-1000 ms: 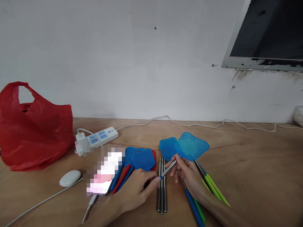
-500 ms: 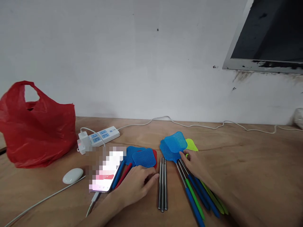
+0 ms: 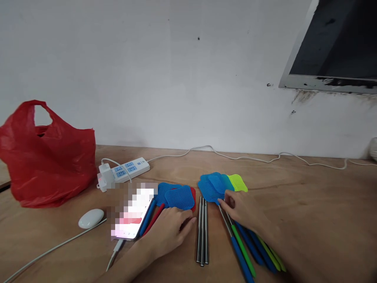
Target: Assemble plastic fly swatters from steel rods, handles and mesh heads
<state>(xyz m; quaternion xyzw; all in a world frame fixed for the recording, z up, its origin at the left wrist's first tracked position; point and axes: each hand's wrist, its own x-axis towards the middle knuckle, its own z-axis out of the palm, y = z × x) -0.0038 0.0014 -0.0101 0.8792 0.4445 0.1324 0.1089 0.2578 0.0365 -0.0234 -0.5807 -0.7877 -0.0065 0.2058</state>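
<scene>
My right hand (image 3: pixel 240 206) has thumb and fingertips closed at the neck of a blue fly swatter (image 3: pixel 213 192), at the head end of a fanned pile. That pile holds several swatters with blue mesh heads and a yellow-green head (image 3: pixel 238 182); their blue, green and yellow handles point toward me. My left hand (image 3: pixel 172 228) rests loosely on a second group, with a blue mesh swatter (image 3: pixel 179 197) on top of a red one. Its thumb is apart from the fingers, and I see nothing held there. Bare metal rods (image 3: pixel 202 232) lie between my hands.
A lit phone (image 3: pixel 138 214) on a charging cable lies left of my left hand. Beyond it are a white power strip (image 3: pixel 131 169), a white mouse-like object (image 3: pixel 91 218) and a red plastic bag (image 3: pixel 50 157). A thin cord (image 3: pixel 232 158) runs along the wall.
The raised blue swatter heads have come down flatter onto the right pile. My right hand has shifted slightly left and down to a swatter's neck. My left hand stays nearly still.
</scene>
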